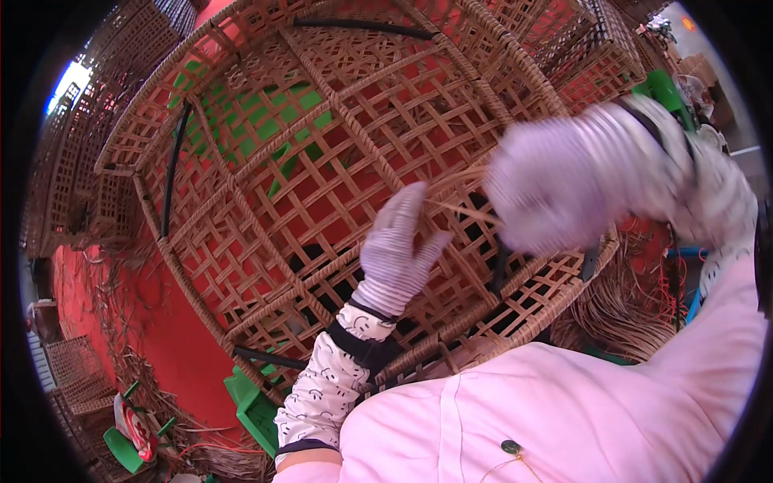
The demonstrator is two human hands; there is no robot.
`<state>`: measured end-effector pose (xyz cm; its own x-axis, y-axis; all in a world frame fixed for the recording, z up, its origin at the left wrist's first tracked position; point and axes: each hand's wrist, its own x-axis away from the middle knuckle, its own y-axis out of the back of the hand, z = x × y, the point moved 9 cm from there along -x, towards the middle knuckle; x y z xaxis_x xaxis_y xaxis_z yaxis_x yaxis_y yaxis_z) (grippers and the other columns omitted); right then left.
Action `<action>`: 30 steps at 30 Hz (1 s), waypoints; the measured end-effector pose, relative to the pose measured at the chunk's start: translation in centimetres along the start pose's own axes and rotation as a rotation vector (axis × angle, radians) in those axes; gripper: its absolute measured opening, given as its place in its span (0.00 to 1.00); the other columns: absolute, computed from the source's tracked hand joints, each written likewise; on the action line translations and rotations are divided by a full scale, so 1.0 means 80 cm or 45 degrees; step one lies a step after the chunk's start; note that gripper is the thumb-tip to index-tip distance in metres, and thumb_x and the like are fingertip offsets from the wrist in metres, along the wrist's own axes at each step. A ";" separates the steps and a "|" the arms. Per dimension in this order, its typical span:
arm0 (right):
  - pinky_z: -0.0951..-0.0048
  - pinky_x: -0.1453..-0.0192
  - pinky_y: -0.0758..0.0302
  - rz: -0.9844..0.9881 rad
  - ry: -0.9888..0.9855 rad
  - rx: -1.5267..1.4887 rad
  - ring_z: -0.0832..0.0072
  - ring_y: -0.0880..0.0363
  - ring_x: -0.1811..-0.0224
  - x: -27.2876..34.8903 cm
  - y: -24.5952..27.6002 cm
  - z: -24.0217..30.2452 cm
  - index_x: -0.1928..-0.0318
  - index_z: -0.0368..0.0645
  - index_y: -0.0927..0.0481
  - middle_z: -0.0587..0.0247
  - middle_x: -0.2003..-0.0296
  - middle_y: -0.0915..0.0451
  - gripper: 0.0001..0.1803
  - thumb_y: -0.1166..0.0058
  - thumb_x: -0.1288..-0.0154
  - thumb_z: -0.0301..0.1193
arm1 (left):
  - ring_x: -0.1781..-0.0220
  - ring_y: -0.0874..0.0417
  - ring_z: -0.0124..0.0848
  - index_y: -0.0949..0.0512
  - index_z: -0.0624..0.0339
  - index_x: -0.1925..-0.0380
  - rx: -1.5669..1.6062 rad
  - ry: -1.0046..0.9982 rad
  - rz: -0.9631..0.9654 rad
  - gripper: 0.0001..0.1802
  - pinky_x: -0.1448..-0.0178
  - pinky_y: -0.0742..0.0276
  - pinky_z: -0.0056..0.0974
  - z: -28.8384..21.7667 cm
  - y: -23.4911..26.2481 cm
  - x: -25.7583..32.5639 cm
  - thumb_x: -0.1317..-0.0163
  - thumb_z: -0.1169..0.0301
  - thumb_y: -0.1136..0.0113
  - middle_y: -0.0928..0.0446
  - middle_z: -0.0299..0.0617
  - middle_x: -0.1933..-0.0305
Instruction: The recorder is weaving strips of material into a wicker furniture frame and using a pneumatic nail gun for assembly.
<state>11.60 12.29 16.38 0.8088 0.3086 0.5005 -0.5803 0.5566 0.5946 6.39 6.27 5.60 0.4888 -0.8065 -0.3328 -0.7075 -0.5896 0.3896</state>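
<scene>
A large woven rattan frame [322,137] with open lattice panels tilts in front of me and fills most of the view. My left hand [398,249], in a pale striped glove, lies with fingers spread against the lattice near its middle. My right hand [555,185], also gloved and blurred by motion, is closed around thin rattan strands [467,211] that run from the weave toward it. My pink sleeves and patterned cuff enter from below.
Stacks of similar woven frames [80,185] stand at the left and top right. Loose rattan fibres [620,314] lie heaped on the red floor [169,338] at right and lower left. A green stool [254,406] sits under the frame, and a small green object lies at lower left.
</scene>
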 end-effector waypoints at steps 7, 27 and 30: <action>0.66 0.80 0.32 -0.047 -0.386 0.124 0.59 0.29 0.83 0.183 -0.022 0.018 0.84 0.41 0.26 0.57 0.87 0.31 0.14 0.51 0.46 0.34 | 0.62 0.22 0.45 0.24 0.63 0.69 -0.125 -0.162 0.182 0.08 0.58 0.25 0.39 -0.008 -0.018 0.031 0.47 0.71 0.42 0.23 0.48 0.67; 0.71 0.46 0.31 -0.400 -0.746 -0.599 0.64 0.26 0.51 -0.055 -0.147 -0.201 0.50 0.33 0.30 0.50 0.53 0.25 0.29 0.45 0.45 0.42 | 0.62 0.23 0.30 0.25 0.67 0.64 0.517 0.190 0.364 0.08 0.55 0.29 0.31 0.005 -0.022 0.067 0.41 0.76 0.51 0.24 0.45 0.64; 0.70 0.47 0.31 -0.405 -0.687 -0.685 0.62 0.26 0.52 -0.078 -0.159 -0.217 0.48 0.31 0.31 0.47 0.53 0.26 0.34 0.44 0.49 0.45 | 0.60 0.23 0.34 0.25 0.67 0.65 0.492 0.177 0.337 0.08 0.54 0.29 0.33 0.011 -0.023 0.074 0.42 0.76 0.51 0.24 0.47 0.63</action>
<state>15.57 16.64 -5.23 0.6905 -0.2626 0.6740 -0.0956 0.8905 0.4449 10.14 2.61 2.12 0.3114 -0.9403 -0.1372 -0.9415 -0.3248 0.0893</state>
